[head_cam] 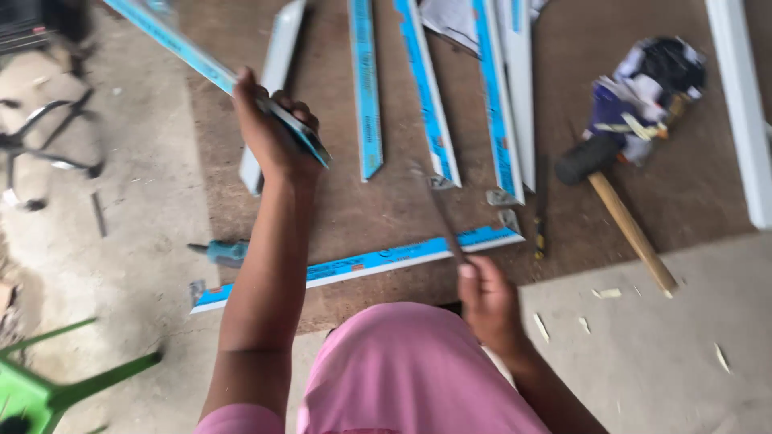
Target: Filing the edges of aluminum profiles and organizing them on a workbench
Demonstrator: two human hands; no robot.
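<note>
Hands at work over a brown board [386,217] on a concrete floor [137,233], seen from above the person's pink shirt [402,378]. At upper left of the frame the left hand [269,137] is closed around a long white strip with blue film [201,64], raised clear of the board and slanting from the top left edge down to a pointed end just right of the fist. Low in the centre, the right hand [486,301] is clenched on the near end of a thin dark rod [442,213], blurred, which angles up and away over the board; what kind of tool it is cannot be told. The two hands are well apart.

More blue-filmed strips [426,88] lie side by side across the top centre of the board, and one long strip [354,264] lies crosswise near the board's lower edge, between the two forearms. At right, a mallet with a black head and wooden handle [623,217] rests on the board beside a crumpled heap of cloth and paper [643,92]. A white frame piece [744,104] runs down the right edge. A small teal-handled tool [225,251] lies on the floor left of the forearm, and green stool legs [56,386] show at lower left
</note>
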